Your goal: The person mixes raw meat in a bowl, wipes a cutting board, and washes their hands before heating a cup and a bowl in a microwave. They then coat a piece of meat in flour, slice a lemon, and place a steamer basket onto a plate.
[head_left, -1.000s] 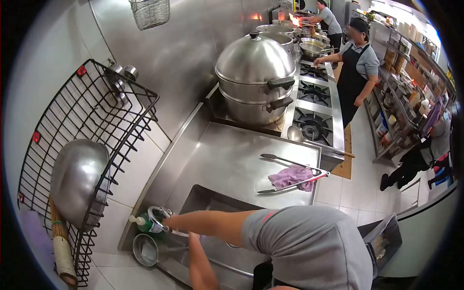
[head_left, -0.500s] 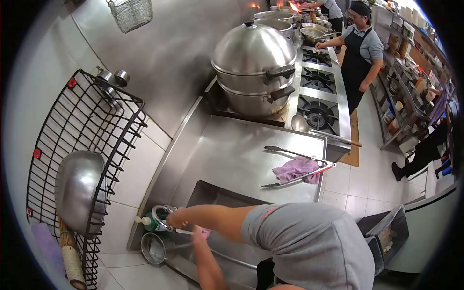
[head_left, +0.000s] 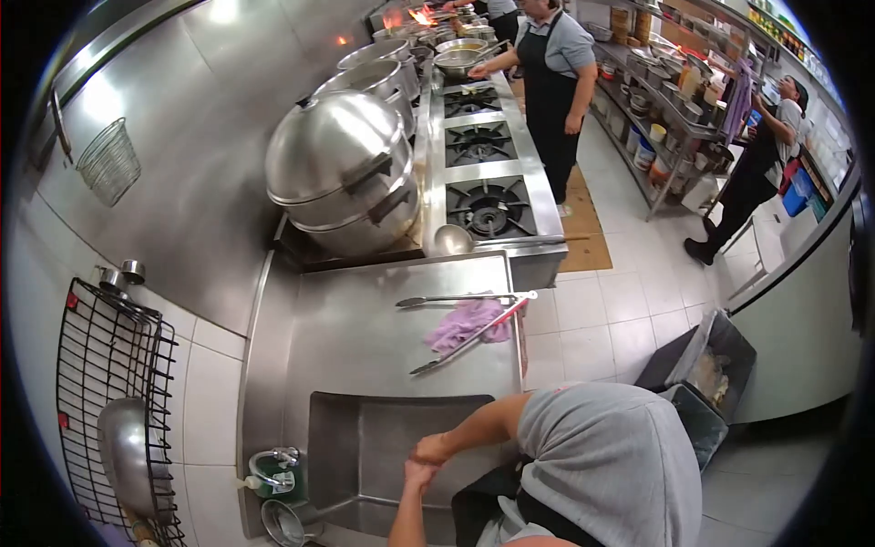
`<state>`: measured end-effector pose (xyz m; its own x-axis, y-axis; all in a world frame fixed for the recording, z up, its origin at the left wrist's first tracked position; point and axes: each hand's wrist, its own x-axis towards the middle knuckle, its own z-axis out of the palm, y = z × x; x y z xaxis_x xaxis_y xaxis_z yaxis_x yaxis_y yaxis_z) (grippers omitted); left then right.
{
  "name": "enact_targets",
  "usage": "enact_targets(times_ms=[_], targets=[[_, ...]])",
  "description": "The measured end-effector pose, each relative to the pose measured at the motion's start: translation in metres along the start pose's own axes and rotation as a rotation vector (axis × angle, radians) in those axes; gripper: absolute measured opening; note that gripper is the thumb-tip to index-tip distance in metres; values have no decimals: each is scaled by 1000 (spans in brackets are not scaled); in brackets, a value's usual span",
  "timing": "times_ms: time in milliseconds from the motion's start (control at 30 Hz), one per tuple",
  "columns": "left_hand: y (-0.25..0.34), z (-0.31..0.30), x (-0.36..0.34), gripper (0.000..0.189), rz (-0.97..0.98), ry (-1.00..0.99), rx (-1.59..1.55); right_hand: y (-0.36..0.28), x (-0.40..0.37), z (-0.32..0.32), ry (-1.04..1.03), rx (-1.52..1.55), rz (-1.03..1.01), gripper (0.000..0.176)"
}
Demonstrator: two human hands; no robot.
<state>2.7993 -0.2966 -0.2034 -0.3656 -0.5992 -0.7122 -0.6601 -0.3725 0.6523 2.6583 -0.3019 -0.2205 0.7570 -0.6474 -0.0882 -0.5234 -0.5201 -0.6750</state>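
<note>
Over the steel sink basin (head_left: pixel 401 410), my right hand (head_left: pixel 434 448) and my left hand (head_left: pixel 419 476) are clasped, fingers pressed together. Any small thing between them is hidden. To their left stands a curved metal tap (head_left: pixel 271 467). By it is a green bottle (head_left: pixel 281 490) with a pale pump top. A strainer (head_left: pixel 283 523) lies below the bottle. On the steel counter beyond the basin, long tongs (head_left: pixel 469 345) with red on the handle lie open around a crumpled purple cloth (head_left: pixel 470 326).
A large lidded steamer pot (head_left: pixel 337 173) stands beside gas burners (head_left: pixel 488 210), with a ladle (head_left: pixel 453 240) near them. A wire rack (head_left: pixel 114 365) holds a wok (head_left: pixel 132 447) at left. Bins (head_left: pixel 711 365) stand at right. One co-worker (head_left: pixel 551 82) is at the stove, another (head_left: pixel 761 164) by shelves.
My right hand has left the tap, and both hands have moved right and come together over the basin. The view has shifted, revealing more of the basin and the right-hand aisle.
</note>
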Motion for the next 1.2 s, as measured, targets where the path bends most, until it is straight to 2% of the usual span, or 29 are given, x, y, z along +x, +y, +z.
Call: enact_targets(times_ms=[33,67,133,167,233,300,367,400,433,467,500,533,567,600,667,700,733,767,800,867,933,967,1000,1033,1067,1100,1133,1167,1200], targets=[[8,10,-2,23,109,143,333,-5,-12,1,15,66,140,40],[14,17,-7,23,111,141,333,-9,-21,0,15,65,143,40],[27,31,-20,26,156,338,772,-17,-37,2,95,257,326,31],[30,33,-22,26,152,339,771,-16,-40,1,93,259,323,31],[25,40,-32,38,489,242,908,-17,-47,8,-148,578,614,28],[8,52,-33,52,554,365,827,7,-49,-2,-496,887,699,28],[-6,63,-31,61,765,389,723,4,-54,-9,-728,1034,582,29],[-3,69,-45,66,817,496,831,1,-54,-19,-780,1069,514,30],[12,72,-69,66,632,462,617,-2,-49,-29,-800,1064,489,31],[-2,67,-61,67,580,505,680,-7,-40,-36,-784,1022,497,32],[10,59,-71,64,453,500,656,-13,-33,-41,-640,928,609,37],[3,45,-63,54,460,551,542,-19,-26,-46,-495,836,720,43],[11,30,-58,35,444,622,383,-43,-32,-49,-153,660,667,52],[4,21,-52,29,390,653,294,-53,-36,-49,215,484,594,62],[-9,5,-50,24,340,689,203,-74,-57,-39,530,212,109,75],[-12,-3,-51,19,87,296,-278,-81,-63,-36,522,213,107,75],[-7,-3,-55,17,-167,-122,-731,-86,-72,-35,456,-72,-98,74],[-1,3,-64,18,-159,-290,-806,-86,-75,-38,381,-364,-297,72],[-1,6,-63,18,-151,-297,-801,-78,-71,-30,384,-374,-291,72],[-2,19,-56,18,-180,-384,-214,-55,-60,-8,363,47,-317,61],[15,29,-67,34,125,-134,39,-53,-52,-4,-27,42,7,39],[-3,41,-47,42,434,136,169,-51,-48,-5,-220,-8,159,33],[17,42,-60,40,578,262,337,-70,-53,-25,-201,-150,269,36],[-19,40,-20,37,319,77,500,-62,-59,-20,89,171,251,36],[-9,43,-20,32,294,36,603,-52,-53,-14,8,33,249,30],[-4,49,-23,32,350,91,537,-43,-56,-5,-15,122,323,28],[15,55,-37,33,409,143,473,-9,-40,38,36,158,367,28],[11,58,-36,34,346,204,569,-19,-57,18,26,265,489,25],[41,57,-49,34,289,183,707,-33,-63,2,-7,385,577,23]])
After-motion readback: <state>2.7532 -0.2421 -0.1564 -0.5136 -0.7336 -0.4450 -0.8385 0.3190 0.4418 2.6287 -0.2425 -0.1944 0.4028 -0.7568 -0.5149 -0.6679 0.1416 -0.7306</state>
